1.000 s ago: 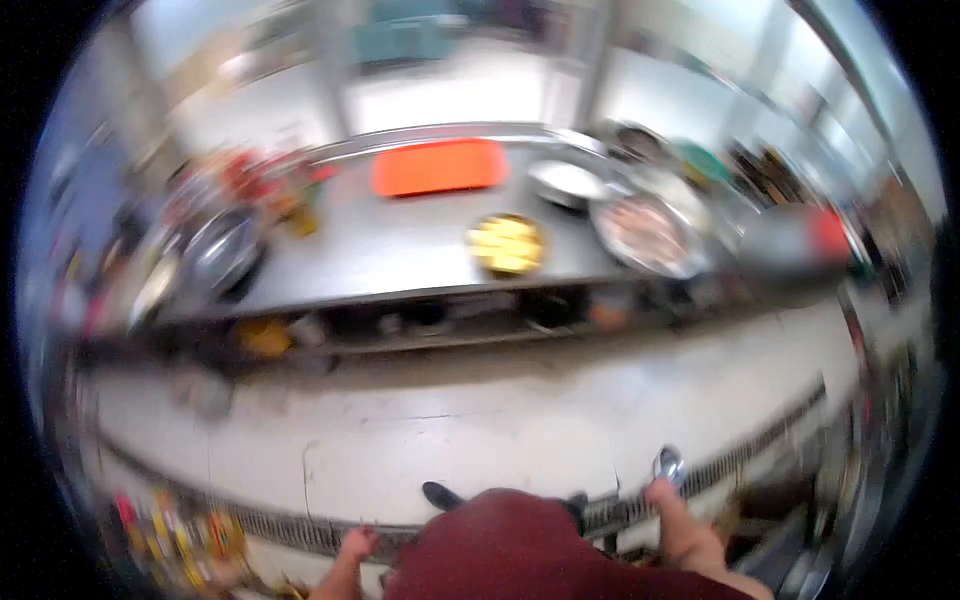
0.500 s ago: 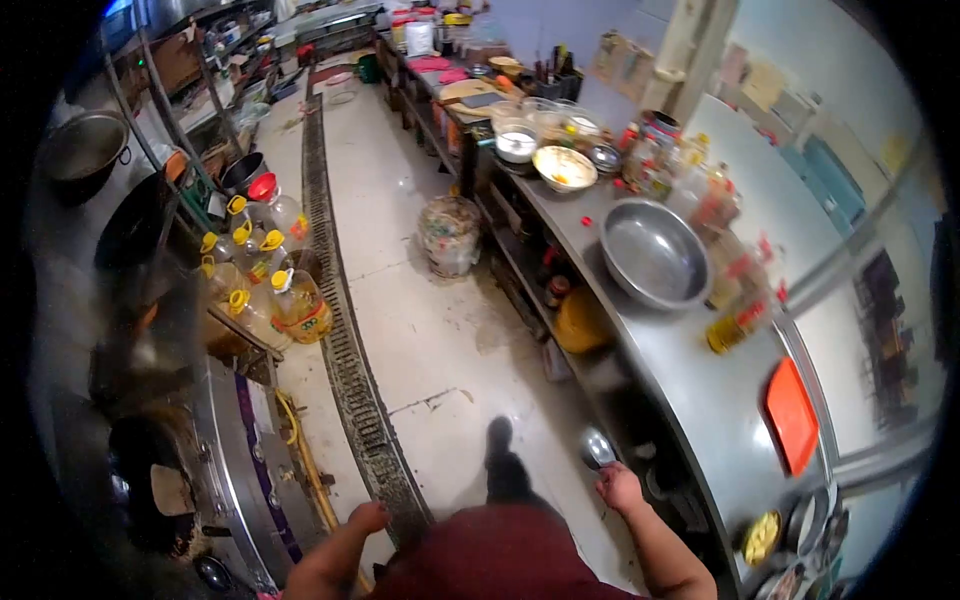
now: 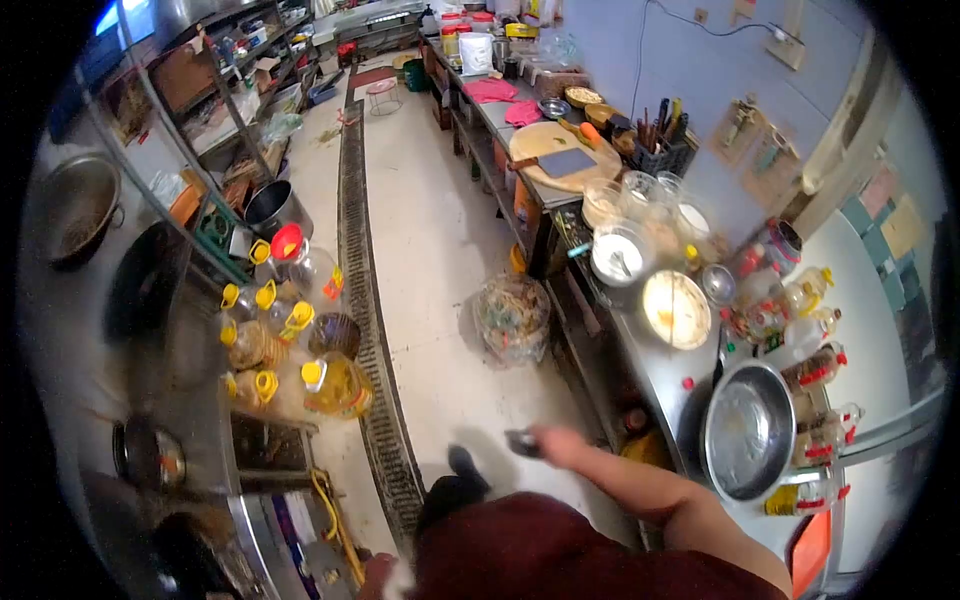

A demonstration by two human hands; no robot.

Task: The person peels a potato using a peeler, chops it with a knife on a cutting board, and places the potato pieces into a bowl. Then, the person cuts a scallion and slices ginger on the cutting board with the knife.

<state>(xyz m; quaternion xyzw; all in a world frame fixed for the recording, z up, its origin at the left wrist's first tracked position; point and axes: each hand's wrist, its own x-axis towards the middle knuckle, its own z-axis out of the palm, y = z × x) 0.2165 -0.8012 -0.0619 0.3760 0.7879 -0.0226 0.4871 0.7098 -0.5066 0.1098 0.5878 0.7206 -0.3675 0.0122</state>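
Observation:
My right hand [image 3: 558,446] is stretched out over the floor, closed around the edge of a small metal bowl [image 3: 522,443]. Motion smears both the bowl and the fingers. At the bottom edge my left hand [image 3: 379,572] shows only in part, low beside the yellow gas hose [image 3: 340,530]; its fingers cannot be made out. To the right of my right arm, a large steel basin [image 3: 750,430] rests on the metal counter [image 3: 640,350].
A clear bag of rubbish [image 3: 512,318] stands on the floor beside the counter. Oil jugs [image 3: 337,388] crowd the left, next to a floor drain grate [image 3: 356,220]. Further along the counter are seasoning bowls [image 3: 676,309] and a cleaver [image 3: 566,162] on a round chopping board [image 3: 540,140].
My view has swung right and I have moved forward along the aisle. My right hand has brought the metal bowl inward, in front of my body. My left hand has dropped toward the bottom edge.

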